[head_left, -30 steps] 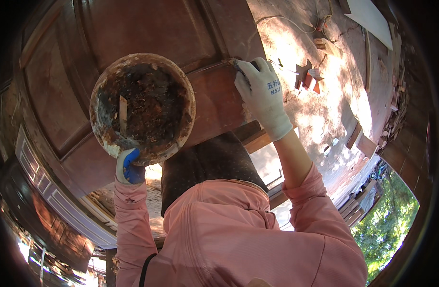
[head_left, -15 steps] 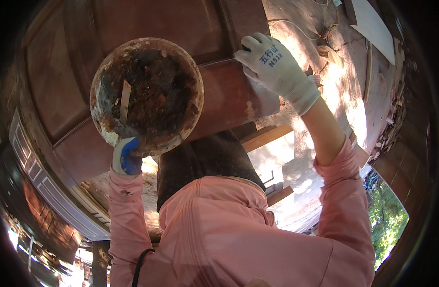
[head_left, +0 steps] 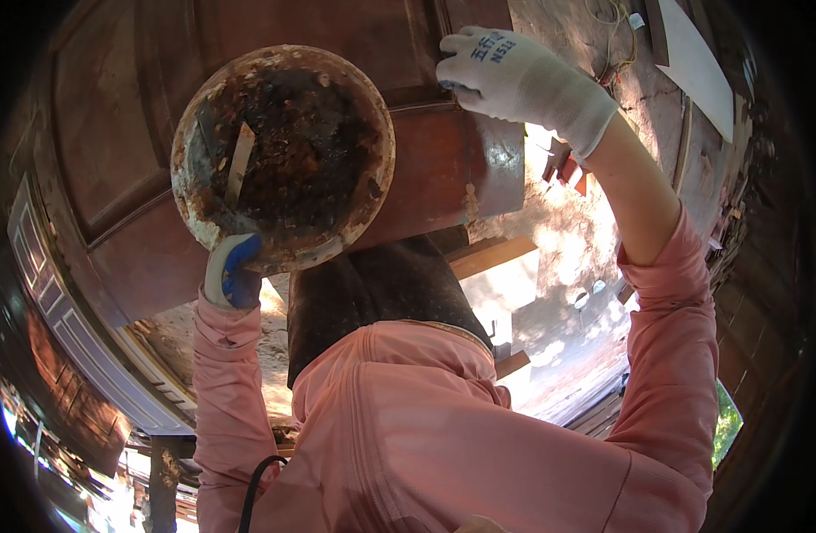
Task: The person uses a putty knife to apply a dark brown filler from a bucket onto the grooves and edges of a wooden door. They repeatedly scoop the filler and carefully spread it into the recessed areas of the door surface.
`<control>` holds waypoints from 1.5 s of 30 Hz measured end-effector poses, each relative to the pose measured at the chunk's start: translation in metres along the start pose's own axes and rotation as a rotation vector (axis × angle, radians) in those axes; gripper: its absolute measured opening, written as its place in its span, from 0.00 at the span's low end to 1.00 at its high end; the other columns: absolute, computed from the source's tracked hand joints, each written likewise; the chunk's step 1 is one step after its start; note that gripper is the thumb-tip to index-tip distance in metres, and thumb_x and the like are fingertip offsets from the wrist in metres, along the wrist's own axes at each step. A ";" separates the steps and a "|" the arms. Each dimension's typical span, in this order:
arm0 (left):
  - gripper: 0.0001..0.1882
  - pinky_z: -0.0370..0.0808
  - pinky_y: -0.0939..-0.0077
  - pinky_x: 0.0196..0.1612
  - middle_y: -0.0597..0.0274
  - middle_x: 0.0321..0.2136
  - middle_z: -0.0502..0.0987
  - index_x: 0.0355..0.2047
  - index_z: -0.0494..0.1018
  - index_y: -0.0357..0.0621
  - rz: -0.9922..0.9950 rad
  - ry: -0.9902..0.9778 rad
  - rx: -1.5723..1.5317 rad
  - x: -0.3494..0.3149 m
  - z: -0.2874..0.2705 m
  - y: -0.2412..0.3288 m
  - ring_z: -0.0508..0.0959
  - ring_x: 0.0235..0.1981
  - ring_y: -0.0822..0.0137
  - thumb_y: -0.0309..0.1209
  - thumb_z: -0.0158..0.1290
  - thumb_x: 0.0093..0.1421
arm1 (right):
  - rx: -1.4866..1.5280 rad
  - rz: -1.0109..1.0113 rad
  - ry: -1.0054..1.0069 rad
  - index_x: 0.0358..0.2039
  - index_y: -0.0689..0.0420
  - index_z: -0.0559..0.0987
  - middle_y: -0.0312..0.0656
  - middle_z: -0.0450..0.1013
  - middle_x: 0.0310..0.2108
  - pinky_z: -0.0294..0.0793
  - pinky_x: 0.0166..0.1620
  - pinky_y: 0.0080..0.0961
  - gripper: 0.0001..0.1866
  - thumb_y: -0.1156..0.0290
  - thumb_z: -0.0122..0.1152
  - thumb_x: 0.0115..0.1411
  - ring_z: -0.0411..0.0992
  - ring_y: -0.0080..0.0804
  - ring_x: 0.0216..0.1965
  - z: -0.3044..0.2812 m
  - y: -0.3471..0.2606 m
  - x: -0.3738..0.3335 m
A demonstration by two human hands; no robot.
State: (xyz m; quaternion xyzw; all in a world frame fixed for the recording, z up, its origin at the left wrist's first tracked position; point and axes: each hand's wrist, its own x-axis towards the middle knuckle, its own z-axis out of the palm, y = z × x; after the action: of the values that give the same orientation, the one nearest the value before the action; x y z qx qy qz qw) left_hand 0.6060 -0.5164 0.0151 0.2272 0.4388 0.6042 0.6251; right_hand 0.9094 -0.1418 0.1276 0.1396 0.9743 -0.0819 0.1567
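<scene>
My left hand, in a white glove with a blue palm, grips the near rim of a round, crusted tub. Dark brown, lumpy material coats the inside of the tub. A flat, pale strip lies tilted in it on the left. Beyond and under the tub spreads a reddish-brown panelled door. My right hand, also gloved, is over the door's right part, back of the hand up. Its fingers are curled in, and whatever they may hold is hidden beneath.
Wooden beams show below the door's near edge. A pale panelled door leans at the left. Off to the right lie a white board and a thin cable on sunlit ground. Stacked dark panels line the far right.
My right hand has moved farther away over the door, and its wrist has turned. The tub, still held in my left hand, appears slightly higher in view.
</scene>
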 end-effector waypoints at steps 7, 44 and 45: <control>0.12 0.79 0.57 0.55 0.49 0.50 0.79 0.48 0.75 0.31 0.005 0.037 0.000 0.000 -0.002 -0.004 0.80 0.50 0.55 0.24 0.48 0.68 | -0.026 0.029 -0.221 0.39 0.54 0.80 0.38 0.73 0.45 0.77 0.53 0.36 0.09 0.67 0.63 0.58 0.73 0.37 0.53 -0.014 -0.008 0.012; 0.11 0.77 0.56 0.59 0.49 0.47 0.82 0.44 0.78 0.34 -0.185 0.140 -0.275 0.015 0.002 0.009 0.81 0.51 0.54 0.23 0.50 0.64 | -0.151 -0.068 -0.518 0.35 0.59 0.88 0.52 0.83 0.37 0.80 0.42 0.45 0.12 0.70 0.65 0.50 0.82 0.51 0.41 -0.034 -0.030 0.087; 0.11 0.77 0.56 0.59 0.49 0.47 0.82 0.44 0.78 0.35 -0.210 0.176 -0.283 0.015 0.000 0.008 0.81 0.51 0.54 0.23 0.50 0.64 | -0.153 -0.059 -0.563 0.36 0.59 0.88 0.52 0.83 0.38 0.80 0.42 0.45 0.13 0.70 0.66 0.49 0.82 0.52 0.42 -0.037 -0.033 0.090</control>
State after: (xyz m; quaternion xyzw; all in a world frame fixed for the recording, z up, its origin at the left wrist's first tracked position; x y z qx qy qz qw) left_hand 0.6000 -0.5009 0.0174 0.0362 0.4235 0.6091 0.6696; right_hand 0.8073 -0.1434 0.1366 0.0708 0.8994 -0.0482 0.4286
